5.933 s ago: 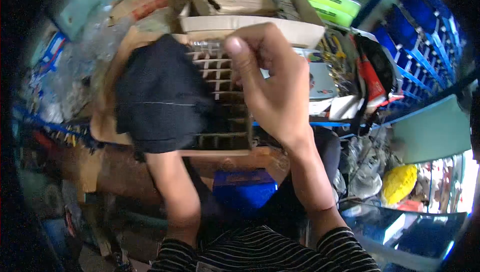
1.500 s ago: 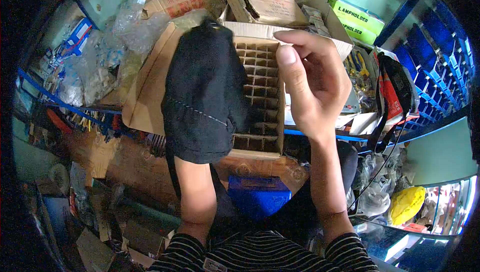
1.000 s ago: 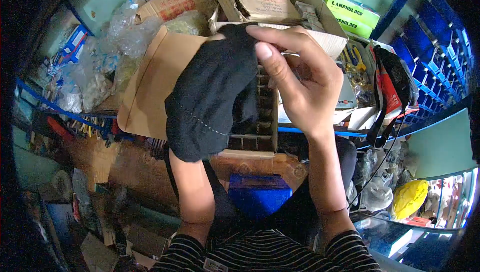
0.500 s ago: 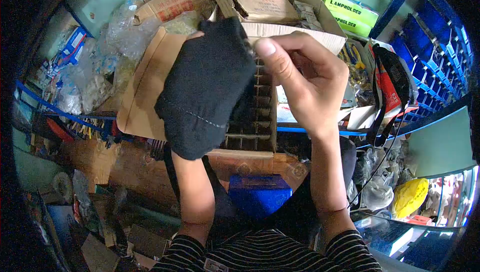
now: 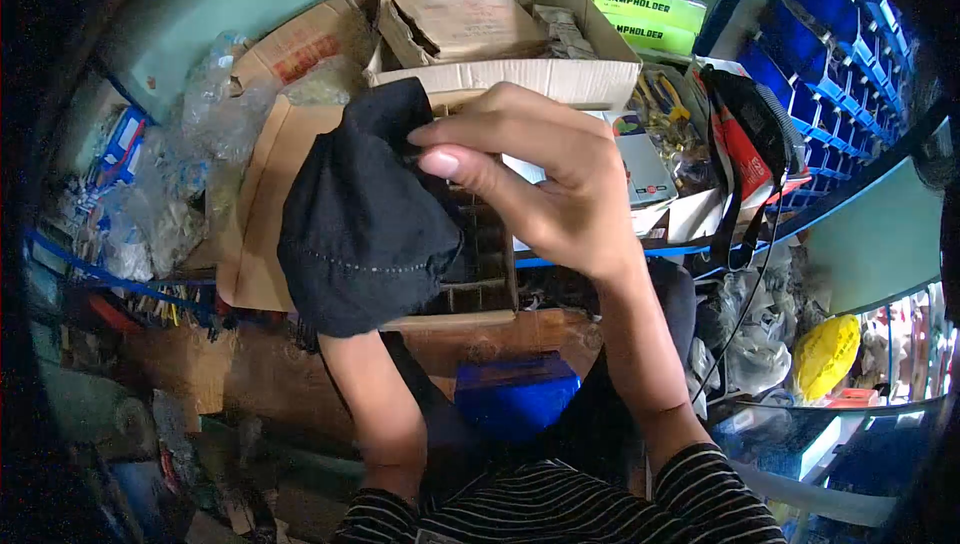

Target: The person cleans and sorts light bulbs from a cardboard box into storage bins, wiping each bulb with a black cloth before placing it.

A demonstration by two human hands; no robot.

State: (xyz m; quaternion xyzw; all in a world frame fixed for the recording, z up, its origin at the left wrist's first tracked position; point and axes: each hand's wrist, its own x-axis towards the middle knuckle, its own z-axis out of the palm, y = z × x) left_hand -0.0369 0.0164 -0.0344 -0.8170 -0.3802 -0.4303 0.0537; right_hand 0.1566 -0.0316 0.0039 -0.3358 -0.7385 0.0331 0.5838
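Just then, one black cloth [image 5: 365, 234] covered the left hand, above one divided carton [image 5: 470, 320]; those fingers were hidden, so I couldn't tell their state. The right hand [image 5: 560, 184] had thumb and forefinger nearly together at the cloth's upper edge, though whether they gripped it wasn't clear. Behind, two stacked green boxes [image 5: 645, 6] both read "LAMPHOLDER". One yellow bag [image 5: 828, 356] lay off right. A second and a half earlier, the right fingertips had been apart from the cloth.
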